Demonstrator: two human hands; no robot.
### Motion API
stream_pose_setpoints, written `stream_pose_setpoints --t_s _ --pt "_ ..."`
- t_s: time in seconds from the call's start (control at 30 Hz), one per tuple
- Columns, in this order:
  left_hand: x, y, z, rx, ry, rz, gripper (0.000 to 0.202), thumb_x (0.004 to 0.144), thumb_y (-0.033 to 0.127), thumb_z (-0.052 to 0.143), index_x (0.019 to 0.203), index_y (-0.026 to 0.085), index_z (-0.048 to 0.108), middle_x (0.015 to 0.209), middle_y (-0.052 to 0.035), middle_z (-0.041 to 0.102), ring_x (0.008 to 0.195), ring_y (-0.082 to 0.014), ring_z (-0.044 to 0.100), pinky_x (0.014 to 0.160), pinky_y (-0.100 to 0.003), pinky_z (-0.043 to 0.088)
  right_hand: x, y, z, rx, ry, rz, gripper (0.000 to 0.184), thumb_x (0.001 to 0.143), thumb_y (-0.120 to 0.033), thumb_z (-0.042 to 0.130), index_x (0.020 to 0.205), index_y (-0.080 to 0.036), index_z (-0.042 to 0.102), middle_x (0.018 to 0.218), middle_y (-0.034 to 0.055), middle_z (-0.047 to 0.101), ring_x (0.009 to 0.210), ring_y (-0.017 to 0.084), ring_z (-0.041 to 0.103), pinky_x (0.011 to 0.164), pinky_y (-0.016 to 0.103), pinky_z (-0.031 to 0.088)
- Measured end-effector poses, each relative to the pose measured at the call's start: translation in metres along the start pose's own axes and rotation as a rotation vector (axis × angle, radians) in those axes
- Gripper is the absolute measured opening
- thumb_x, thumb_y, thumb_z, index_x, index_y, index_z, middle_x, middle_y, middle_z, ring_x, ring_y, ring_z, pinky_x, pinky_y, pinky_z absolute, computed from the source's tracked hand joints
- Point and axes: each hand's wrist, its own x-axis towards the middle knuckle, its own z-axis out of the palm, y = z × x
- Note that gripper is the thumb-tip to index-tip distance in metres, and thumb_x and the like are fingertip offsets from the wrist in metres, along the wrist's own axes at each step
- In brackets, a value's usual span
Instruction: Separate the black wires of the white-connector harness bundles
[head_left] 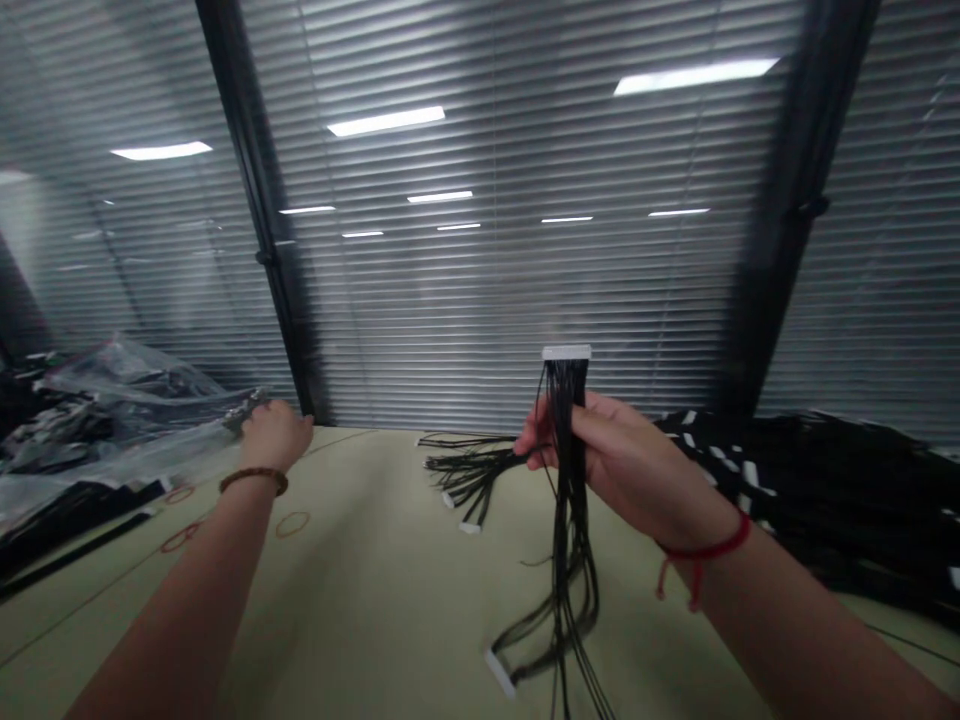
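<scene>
My right hand [626, 460] is closed around a bundle of black wires [570, 520] held upright, with a white connector [566, 353] at the top and another white connector [500, 673] resting on the table below. My left hand [274, 435] reaches far left, its fingers closed on the edge of a clear plastic bag [127, 410]. A second loose wire harness [469, 475] with small white connectors lies on the table between the hands.
The pale green table [375, 600] carries several red rubber bands [292, 523] near my left wrist. A large heap of black wire harnesses [825, 490] fills the right side. Plastic bags of parts pile up at the left. Window blinds [480, 250] stand behind.
</scene>
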Motion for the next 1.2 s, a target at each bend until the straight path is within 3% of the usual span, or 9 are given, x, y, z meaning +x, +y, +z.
stream_pose_setpoints --t_s 0.1,0.2,0.33,0.4,0.53,0.83,1.03,1.13,1.2 --pt "0.004 0.041 0.031 0.117 0.092 0.043 0.021 0.083 0.024 0.060 0.101 0.014 0.058 0.107 -0.0071 0.057 0.096 -0.0240 0.055 0.081 -0.042 0.046 0.000 0.002 0.000 -0.081 0.048 -0.071 0.019 0.081 -0.035 0.061 0.082 -0.016 0.065 0.086 0.0034 0.064 0.080 0.012 0.058 0.077 0.025 0.045" --pt "-0.015 0.088 0.074 0.139 -0.026 0.123 0.018 0.084 0.031 0.057 0.096 0.019 0.063 0.100 -0.0045 0.062 0.097 -0.0225 0.055 0.087 -0.034 0.042 -0.001 0.002 0.000 -0.163 0.051 -0.119 0.017 0.081 -0.033 0.061 0.085 -0.018 0.068 0.088 0.0020 0.065 0.081 0.011 0.058 0.079 0.025 0.043" --pt "-0.056 0.130 0.119 0.017 -0.239 0.180 0.023 0.087 0.037 0.048 0.098 0.019 0.059 0.084 -0.0026 0.064 0.078 -0.0179 0.059 0.068 -0.027 0.047 -0.002 0.000 0.005 -0.245 -0.014 -0.135 0.011 0.079 -0.026 0.063 0.084 -0.018 0.068 0.083 0.0006 0.065 0.079 0.012 0.057 0.075 0.024 0.043" --pt "-0.068 0.137 0.129 -0.001 -0.210 0.180 0.015 0.084 0.033 0.053 0.087 0.018 0.057 0.073 -0.0005 0.059 0.067 -0.0152 0.055 0.058 -0.024 0.044 -0.004 0.001 0.009 -0.265 -0.054 -0.122 0.008 0.075 -0.022 0.064 0.080 -0.016 0.066 0.076 -0.0003 0.062 0.072 0.012 0.055 0.068 0.022 0.043" --pt "-0.072 0.137 0.130 -0.079 -0.204 0.113 0.014 0.081 0.026 0.056 0.070 0.018 0.051 0.058 0.0040 0.048 0.052 -0.0112 0.043 0.048 -0.022 0.034 -0.010 0.002 0.019 -0.266 -0.107 -0.086 0.002 0.073 -0.014 0.058 0.074 -0.015 0.059 0.066 -0.0028 0.055 0.061 0.009 0.049 0.056 0.019 0.039" --pt "-0.072 0.137 0.128 -0.326 -0.402 0.002 0.019 0.073 0.021 0.066 0.077 0.017 0.048 0.071 0.0007 0.055 0.064 -0.0133 0.052 0.056 -0.024 0.040 -0.012 -0.003 0.020 -0.238 -0.150 -0.009 0.009 0.068 -0.008 0.052 0.073 -0.016 0.052 0.067 -0.0023 0.054 0.061 0.009 0.050 0.053 0.019 0.039" --pt "-0.070 0.141 0.118 -0.374 -0.419 -0.024 0.009 0.084 0.023 0.053 0.088 0.015 0.051 0.063 0.0018 0.054 0.055 -0.0123 0.055 0.052 -0.025 0.047 -0.010 -0.012 0.010 -0.183 -0.093 -0.039 0.007 0.066 -0.009 0.054 0.071 -0.013 0.058 0.061 -0.0030 0.052 0.053 0.006 0.043 0.048 0.017 0.033" --pt "-0.070 0.139 0.119 -0.356 -0.419 -0.025 0.009 0.088 0.025 0.047 0.089 0.016 0.050 0.058 0.0057 0.046 0.044 -0.0074 0.043 0.040 -0.018 0.037 -0.009 -0.012 0.007 -0.126 -0.054 -0.059 0.008 0.066 -0.008 0.053 0.068 -0.013 0.058 0.057 -0.0039 0.049 0.051 0.005 0.041 0.047 0.016 0.032" --pt "-0.071 0.137 0.122 -0.309 -0.335 0.045 0.010 0.090 0.023 0.046 0.098 0.019 0.048 0.060 0.0070 0.042 0.045 -0.0062 0.035 0.040 -0.017 0.029 -0.009 -0.011 0.006 -0.079 -0.031 -0.060 0.006 0.066 -0.008 0.052 0.065 -0.014 0.056 0.055 -0.0043 0.047 0.049 0.005 0.040 0.046 0.016 0.031"
